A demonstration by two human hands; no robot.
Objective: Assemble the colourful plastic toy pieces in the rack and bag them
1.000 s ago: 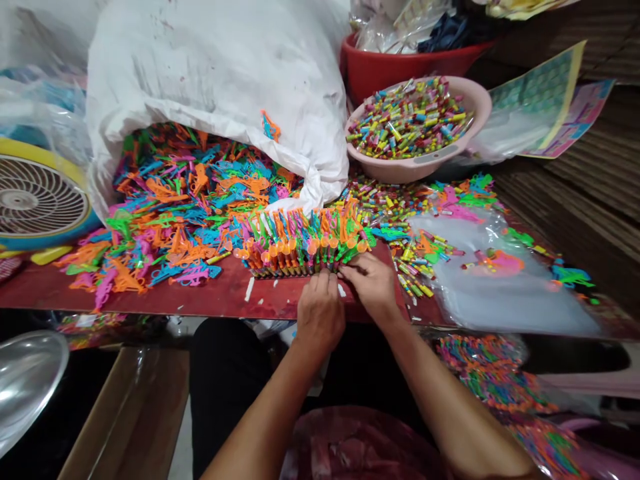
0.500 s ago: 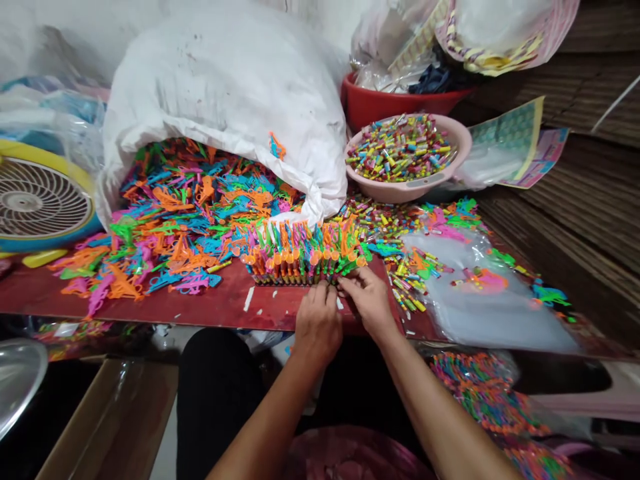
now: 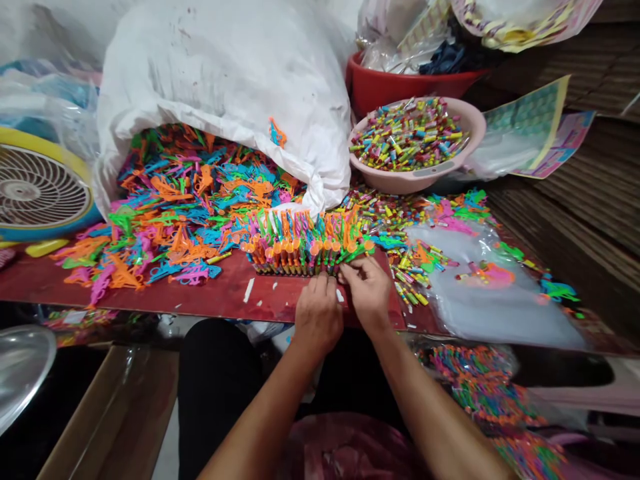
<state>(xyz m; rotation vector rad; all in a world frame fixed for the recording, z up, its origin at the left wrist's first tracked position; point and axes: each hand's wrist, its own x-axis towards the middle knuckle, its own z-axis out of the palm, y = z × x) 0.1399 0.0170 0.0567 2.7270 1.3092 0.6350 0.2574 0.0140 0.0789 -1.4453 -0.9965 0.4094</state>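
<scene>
Grip toy row (image 3: 293, 249) low, likely light, stiff; cannot tell if clamped by left hand (image 3: 319, 312) or right hand (image 3: 369, 292).

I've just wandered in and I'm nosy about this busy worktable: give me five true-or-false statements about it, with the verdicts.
1. The left hand is at the front of the packed row of colourful plastic pieces. True.
2. The pink basin holds small colourful tubes. True.
3. The right hand is inside the pink basin. False: it is at the row, beside the left hand.
4. Loose plastic pieces spill from the white sack. True.
5. The fan stands to the right of the white sack. False: it is to the left.
</scene>
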